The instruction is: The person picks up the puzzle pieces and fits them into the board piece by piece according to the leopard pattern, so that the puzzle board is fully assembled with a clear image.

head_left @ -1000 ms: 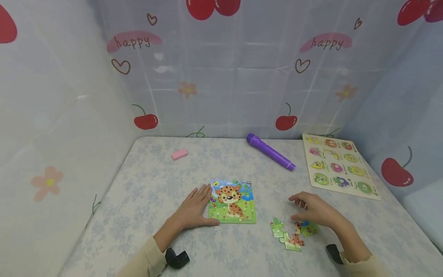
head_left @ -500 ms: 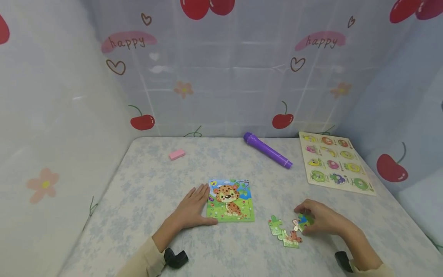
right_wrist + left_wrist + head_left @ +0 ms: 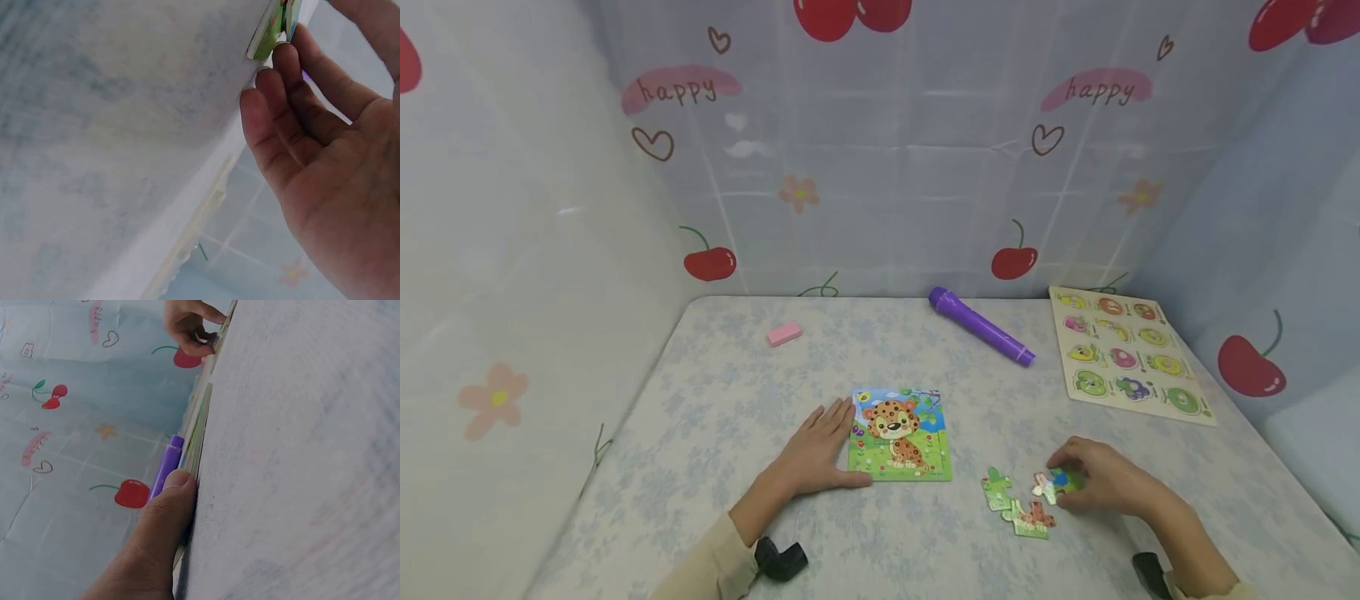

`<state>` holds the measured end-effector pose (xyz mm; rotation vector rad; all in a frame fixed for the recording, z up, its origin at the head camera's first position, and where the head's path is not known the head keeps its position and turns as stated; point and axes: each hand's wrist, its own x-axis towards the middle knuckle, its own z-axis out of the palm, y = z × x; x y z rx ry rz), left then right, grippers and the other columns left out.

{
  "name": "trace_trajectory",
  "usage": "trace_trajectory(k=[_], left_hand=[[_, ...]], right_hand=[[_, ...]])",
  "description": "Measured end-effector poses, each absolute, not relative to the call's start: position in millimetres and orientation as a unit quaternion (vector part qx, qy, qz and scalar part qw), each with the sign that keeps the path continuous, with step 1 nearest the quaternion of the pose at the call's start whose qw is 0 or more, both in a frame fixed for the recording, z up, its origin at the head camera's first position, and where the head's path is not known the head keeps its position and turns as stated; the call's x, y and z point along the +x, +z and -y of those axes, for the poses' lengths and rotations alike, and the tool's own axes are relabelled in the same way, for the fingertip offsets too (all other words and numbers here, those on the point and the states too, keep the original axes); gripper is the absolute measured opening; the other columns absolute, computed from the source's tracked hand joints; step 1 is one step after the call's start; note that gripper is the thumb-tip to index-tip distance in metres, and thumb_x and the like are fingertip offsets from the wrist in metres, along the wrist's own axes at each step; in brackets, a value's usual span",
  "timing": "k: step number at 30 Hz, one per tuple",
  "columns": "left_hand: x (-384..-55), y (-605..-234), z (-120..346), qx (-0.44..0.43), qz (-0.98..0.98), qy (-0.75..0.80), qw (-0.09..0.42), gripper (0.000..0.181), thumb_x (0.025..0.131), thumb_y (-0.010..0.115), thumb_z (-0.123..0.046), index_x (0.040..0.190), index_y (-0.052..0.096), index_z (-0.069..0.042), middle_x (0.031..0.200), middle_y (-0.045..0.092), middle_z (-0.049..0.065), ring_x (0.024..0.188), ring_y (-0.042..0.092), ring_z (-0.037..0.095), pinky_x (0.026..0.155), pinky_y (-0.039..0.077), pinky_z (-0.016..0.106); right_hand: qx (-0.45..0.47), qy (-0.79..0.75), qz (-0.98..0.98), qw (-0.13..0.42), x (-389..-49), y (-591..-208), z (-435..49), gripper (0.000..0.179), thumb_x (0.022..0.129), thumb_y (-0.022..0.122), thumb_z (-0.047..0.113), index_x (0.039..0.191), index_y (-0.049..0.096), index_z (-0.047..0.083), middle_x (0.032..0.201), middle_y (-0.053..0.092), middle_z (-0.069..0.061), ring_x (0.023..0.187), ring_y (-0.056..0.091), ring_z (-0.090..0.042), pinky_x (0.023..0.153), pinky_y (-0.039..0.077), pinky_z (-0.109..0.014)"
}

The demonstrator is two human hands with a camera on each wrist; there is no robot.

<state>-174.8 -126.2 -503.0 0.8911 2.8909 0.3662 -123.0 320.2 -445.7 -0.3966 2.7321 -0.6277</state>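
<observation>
In the head view, a leopard picture puzzle (image 3: 899,435) lies on the table. My left hand (image 3: 816,450) rests flat against its left side, fingers straight and thumb at the lower corner. To the right, my right hand (image 3: 1105,477) pinches a blue-and-green puzzle piece (image 3: 1062,480) between thumb and fingers, low over the table. Beside that piece is a pale spotted piece (image 3: 1043,489). A green piece (image 3: 996,489) and an orange-spotted piece (image 3: 1032,520) lie nearby. The right wrist view shows a green piece edge (image 3: 269,40) by my fingertips; the thumb's contact is cut off.
Behind the puzzle lies a purple toy microphone (image 3: 982,327). A wooden fruit puzzle board (image 3: 1131,357) stands at the table's back right. A pink block (image 3: 785,334) sits at the back left. Printed curtains (image 3: 880,167) enclose the table's back and sides.
My right hand has come down from hovering over the loose pieces and closed its fingers on the blue-and-green piece. The left hand stays by the puzzle. The head view has shifted slightly.
</observation>
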Motion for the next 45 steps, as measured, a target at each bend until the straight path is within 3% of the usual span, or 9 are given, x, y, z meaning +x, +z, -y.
trace_trajectory(k=[7,11,21,30,38,45], left_hand=[[-177,-505,126,0.287,-0.950,0.115,0.049,0.117,0.077,0.050,-0.083,0.157,0.009,-0.008,0.165,0.006,0.007,0.153,0.008,0.023,0.124,0.013,0.048],[-176,-505,126,0.289,-0.949,0.117,0.049,0.117,0.077,0.050,-0.083,0.157,0.010,-0.008,0.166,0.007,0.008,0.153,0.009,0.024,0.123,0.014,0.048],[-175,-500,124,0.287,-0.950,0.114,0.049,0.118,0.077,0.052,-0.081,0.156,0.014,-0.004,0.165,0.011,0.010,0.153,0.012,0.026,0.123,0.015,0.049],[-175,-503,124,0.285,-0.951,0.111,0.051,0.119,0.076,0.050,-0.083,0.157,0.012,-0.005,0.165,0.009,0.009,0.153,0.011,0.025,0.123,0.015,0.049],[-176,-502,124,0.286,-0.951,0.109,0.050,0.118,0.077,0.050,-0.083,0.157,0.012,-0.005,0.165,0.009,0.010,0.153,0.011,0.025,0.123,0.014,0.049],[-175,-503,124,0.287,-0.950,0.110,0.050,0.119,0.076,0.050,-0.083,0.157,0.012,-0.005,0.165,0.009,0.009,0.153,0.011,0.025,0.123,0.015,0.049]], right_hand=[[-0.087,-0.245,-0.950,0.170,-123,-447,-323,0.054,0.066,0.089,0.038,0.106,0.068,0.009,0.102,0.068,0.000,0.095,0.063,-0.018,0.081,0.053,-0.038],[-0.093,-0.246,-0.949,0.172,-122,-447,-326,0.057,0.063,0.090,0.037,0.107,0.067,0.010,0.101,0.067,0.002,0.094,0.062,-0.016,0.079,0.053,-0.034],[-0.140,-0.265,-0.941,0.160,-123,-445,-335,0.045,0.066,0.089,0.033,0.099,0.068,0.011,0.092,0.066,0.004,0.080,0.056,-0.002,0.068,0.050,-0.023],[-0.126,-0.238,-0.952,0.143,-121,-446,-330,0.043,0.063,0.091,0.033,0.092,0.068,0.013,0.089,0.066,0.006,0.080,0.058,-0.001,0.070,0.052,-0.022],[-0.154,-0.262,-0.942,0.142,-118,-445,-323,0.037,0.067,0.089,0.027,0.093,0.067,0.012,0.077,0.060,0.007,0.069,0.051,0.001,0.060,0.047,-0.021],[-0.148,-0.283,-0.936,0.147,-116,-449,-322,0.036,0.071,0.086,0.022,0.098,0.066,0.011,0.078,0.059,0.006,0.067,0.051,0.001,0.059,0.047,-0.021]])
